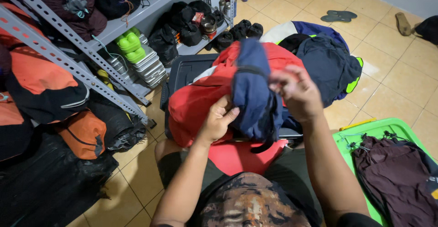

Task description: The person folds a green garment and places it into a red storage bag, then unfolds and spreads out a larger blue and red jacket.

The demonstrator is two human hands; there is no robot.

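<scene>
Gripping navy/red jacket (251, 90), crumpled, L hand (218, 123) & R hand (295, 94) fingers clamped on fabric

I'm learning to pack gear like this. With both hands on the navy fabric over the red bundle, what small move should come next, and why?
Probably pull the navy fabric further down over the red bundle. The left hand grips its lower edge and the right hand pinches its side, yet most of the red still shows.

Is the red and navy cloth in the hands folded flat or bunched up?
Bunched up. The red and navy cloth bulges in rumpled folds, gripped by the left hand and right hand.
</scene>
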